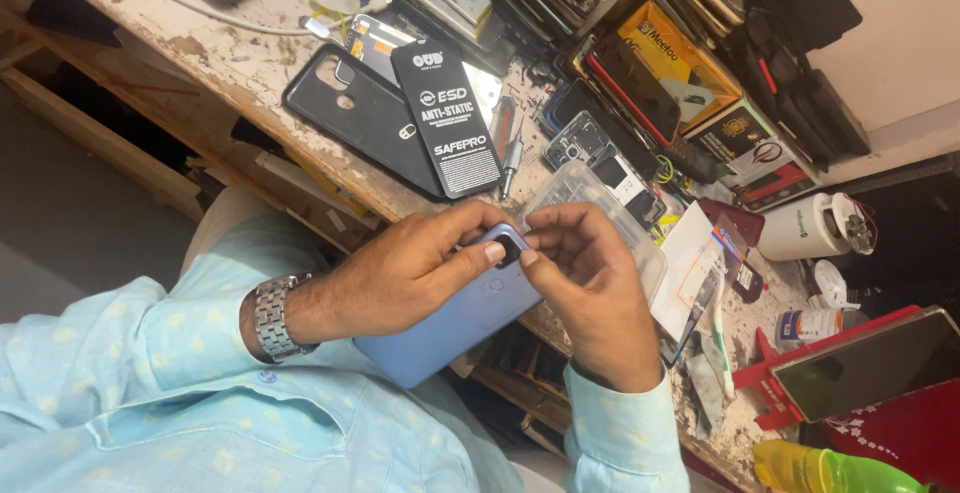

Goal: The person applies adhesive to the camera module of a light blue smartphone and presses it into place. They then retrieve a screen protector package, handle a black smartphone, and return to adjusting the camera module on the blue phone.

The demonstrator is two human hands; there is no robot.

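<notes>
My left hand (400, 273), with a metal watch on its wrist, grips a light blue phone (450, 328) held back side up over the bench edge. Its thumb presses beside the black camera block (510, 248) at the phone's upper corner. My right hand (590, 273) pinches that same corner from the other side, fingertips touching the camera block. A clear phone cover (600, 193) lies on the bench just behind both hands.
On the worn wooden bench (240, 63) lie a black phone case (350, 113), a black flat packet (445, 118), a screwdriver (512, 158) and an opened phone (600, 158). Stacked phones and boxes fill the back; a white bottle (805, 228) and a phone on a red stand (865, 363) sit right.
</notes>
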